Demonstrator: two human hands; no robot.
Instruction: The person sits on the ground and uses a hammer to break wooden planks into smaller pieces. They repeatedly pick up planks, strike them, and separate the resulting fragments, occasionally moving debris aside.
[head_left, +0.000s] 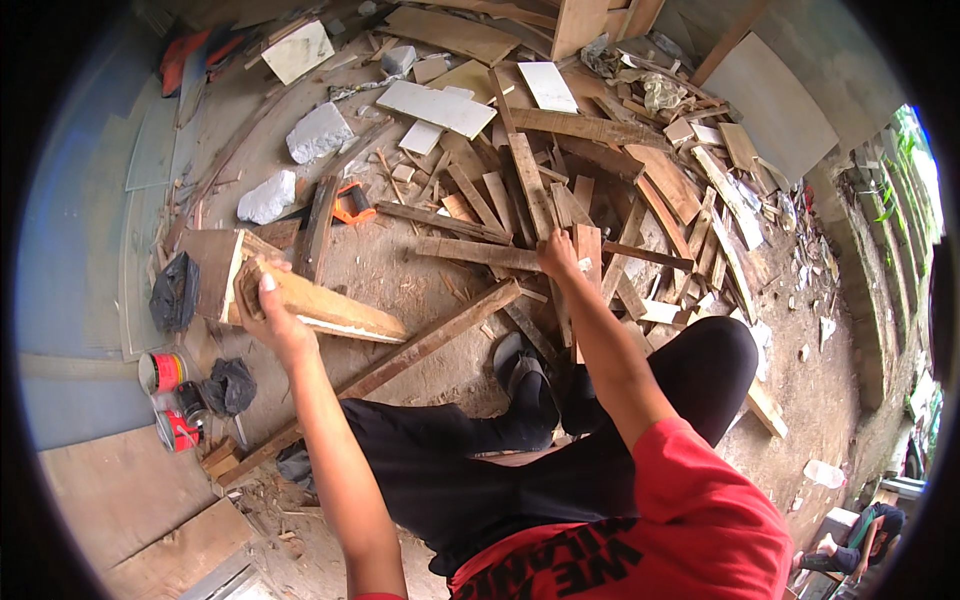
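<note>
On the left, my left hand is closed on a short brown wooden block, its thumb on top. Right beside that block lies a thick pale timber piece with a white-edged side; whether my fingers also touch it cannot be told. My right hand, in the middle, closes around the near end of a long narrow wooden plank that reaches away into the scrap pile. A reddish-brown board stands just right of that hand. An orange-handled saw rests on the floor between the hands, farther off.
Scrap wood heaps up ahead and right. White chunks and white panels lie at the far left. A long beam crosses before my knees. Cans and black plastic bags sit left. Another person is at the lower right.
</note>
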